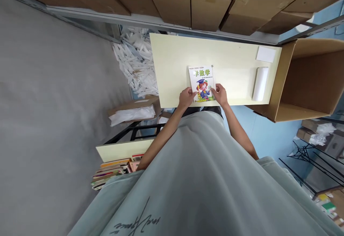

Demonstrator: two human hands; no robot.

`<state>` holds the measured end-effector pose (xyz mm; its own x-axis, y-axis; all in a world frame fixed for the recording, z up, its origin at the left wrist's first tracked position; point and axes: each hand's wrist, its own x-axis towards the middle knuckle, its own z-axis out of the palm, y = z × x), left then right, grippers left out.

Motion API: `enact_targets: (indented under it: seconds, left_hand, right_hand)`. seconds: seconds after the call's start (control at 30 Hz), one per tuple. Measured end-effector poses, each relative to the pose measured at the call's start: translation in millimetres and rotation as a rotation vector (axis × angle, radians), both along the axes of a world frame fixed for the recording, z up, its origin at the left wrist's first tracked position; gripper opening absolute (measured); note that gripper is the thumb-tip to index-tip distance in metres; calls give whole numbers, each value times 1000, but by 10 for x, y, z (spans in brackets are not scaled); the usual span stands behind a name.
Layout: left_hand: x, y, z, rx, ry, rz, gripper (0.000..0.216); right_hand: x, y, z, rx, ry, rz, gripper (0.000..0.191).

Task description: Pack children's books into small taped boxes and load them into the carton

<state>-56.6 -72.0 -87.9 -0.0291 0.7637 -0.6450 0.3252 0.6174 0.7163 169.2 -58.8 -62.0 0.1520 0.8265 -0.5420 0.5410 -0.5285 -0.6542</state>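
A children's math book with green Chinese lettering and a cartoon child in a graduation cap lies face up near the front edge of the pale table. At its lower left side, my left hand grips the edge, thumb on the cover. My right hand pinches the opposite edge in the same way, its thumb also on the cover. The fingers under the book are hidden. To the right on the table are a white roll and a flat white sheet or stack.
An open cardboard box stands against the table's right end. Cardboard boxes fill the shelf along the far side. White paper scraps are heaped at the left. Books are stacked on a lower left surface.
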Motion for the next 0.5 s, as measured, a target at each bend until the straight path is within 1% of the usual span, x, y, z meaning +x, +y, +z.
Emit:
enact_targets:
  seconds: [0.07,0.17,0.3,0.43,0.5]
  left_hand:
    - [4,-32,-82,-11,113,-55,6]
    - [-27,-65,-141,15,202,-63,5]
    - [-48,-100,-211,57,264,-6,10]
    - [-67,-127,-275,51,238,100,18]
    - [-95,-121,-290,67,284,133,24]
  right_hand:
    - [-27,-42,-115,-44,-103,16,24]
    - [-100,-56,-239,-76,-184,35,23]
    - [-152,-52,-339,-56,-247,78,18]
    - [-118,-40,-370,-82,-231,108,24]
    - [-107,-37,-355,-100,-247,139,25]
